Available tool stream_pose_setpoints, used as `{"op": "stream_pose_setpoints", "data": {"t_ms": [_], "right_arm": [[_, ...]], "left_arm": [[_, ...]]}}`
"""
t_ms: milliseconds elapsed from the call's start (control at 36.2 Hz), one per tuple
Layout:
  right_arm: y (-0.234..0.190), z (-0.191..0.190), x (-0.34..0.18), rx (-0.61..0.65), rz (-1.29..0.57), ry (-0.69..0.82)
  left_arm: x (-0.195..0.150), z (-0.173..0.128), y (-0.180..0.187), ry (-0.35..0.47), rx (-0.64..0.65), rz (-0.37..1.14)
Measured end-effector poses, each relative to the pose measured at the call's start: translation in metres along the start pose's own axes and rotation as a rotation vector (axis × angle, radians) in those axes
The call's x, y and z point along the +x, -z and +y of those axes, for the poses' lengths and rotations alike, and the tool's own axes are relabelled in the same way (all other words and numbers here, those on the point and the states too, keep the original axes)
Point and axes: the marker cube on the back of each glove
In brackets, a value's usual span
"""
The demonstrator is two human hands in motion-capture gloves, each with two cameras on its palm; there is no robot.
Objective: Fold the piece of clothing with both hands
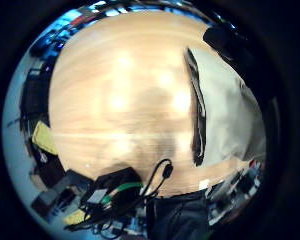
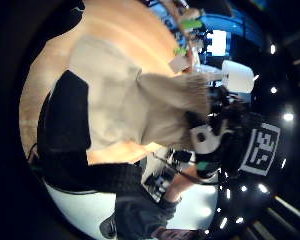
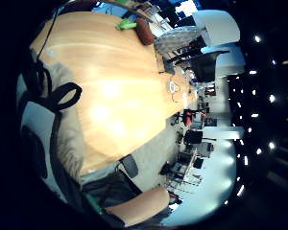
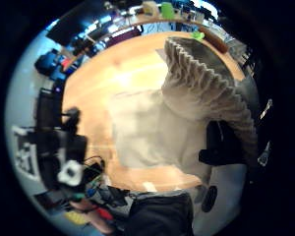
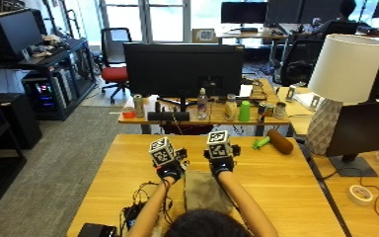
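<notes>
You will find no readable text, label, brand, number or sign on anything here, neither on the table things nor on the shelves and screens behind.

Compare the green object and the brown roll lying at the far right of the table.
The brown roll is clearly thicker and longer than the green object. The roll is a plain, smooth cylinder, while the green object is thin and irregular in outline. Both lie flat, side by side, on the wooden table.
</notes>
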Motion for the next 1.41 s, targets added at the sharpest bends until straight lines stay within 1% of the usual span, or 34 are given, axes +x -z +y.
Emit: {"op": "stream_pose_setpoints", "data": {"t_ms": [28,55,138,193,248,304,331,386,497,579,607,717,800,911,1076,1214,1352,1407], "right_arm": [[0.0,0.0,-0.013,-0.006,-0.003,0.014],[-0.001,0.0,-0.026,-0.017,-0.013,0.03],[-0.002,0.016,-0.064,-0.095,-0.096,0.097],[0.0,0.041,-0.087,-0.201,-0.19,0.168],[-0.004,0.064,-0.106,-0.347,-0.283,0.23],[-0.013,0.074,-0.118,-0.469,-0.359,0.256],[-0.017,0.076,-0.122,-0.511,-0.395,0.262],[-0.022,0.077,-0.126,-0.56,-0.462,0.274],[-0.019,0.078,-0.119,-0.589,-0.535,0.307],[-0.011,0.069,-0.101,-0.552,-0.555,0.301],[-0.009,0.06,-0.092,-0.509,-0.56,0.294],[-0.005,0.01,-0.052,-0.251,-0.574,0.292],[0.0,-0.007,-0.021,-0.17,-0.583,0.295],[0.008,-0.008,0.016,-0.144,-0.584,0.265],[0.015,-0.004,0.065,-0.128,-0.595,0.21],[0.014,-0.005,0.076,-0.107,-0.609,0.185],[0.008,-0.01,0.073,-0.121,-0.596,0.173],[0.005,-0.012,0.071,-0.127,-0.585,0.173]], "left_arm": [[-0.007,-0.005,0.009,0.026,0.05,-0.02],[-0.013,-0.01,0.014,0.044,0.068,-0.028],[-0.035,-0.03,0.016,0.058,0.003,-0.006],[-0.05,-0.035,0.02,0.081,-0.022,-0.013],[-0.062,-0.035,0.026,0.107,-0.03,-0.027],[-0.071,-0.033,0.027,0.121,-0.041,-0.028],[-0.074,-0.033,0.027,0.124,-0.047,-0.025],[-0.079,-0.031,0.026,0.129,-0.06,-0.018],[-0.084,-0.027,0.023,0.134,-0.084,-0.017],[-0.087,-0.03,0.018,0.136,-0.104,-0.014],[-0.088,-0.031,0.017,0.138,-0.113,-0.009],[-0.085,-0.032,0.014,0.134,-0.128,0.005],[-0.078,-0.031,0.014,0.109,-0.108,-0.006],[-0.068,-0.03,0.015,0.09,-0.096,-0.024],[-0.043,-0.026,0.01,0.049,-0.126,-0.073],[-0.026,-0.023,0.012,0.018,-0.126,-0.122],[-0.01,-0.027,0.013,-0.058,-0.108,-0.176],[-0.005,-0.031,0.012,-0.075,-0.109,-0.217]]}}
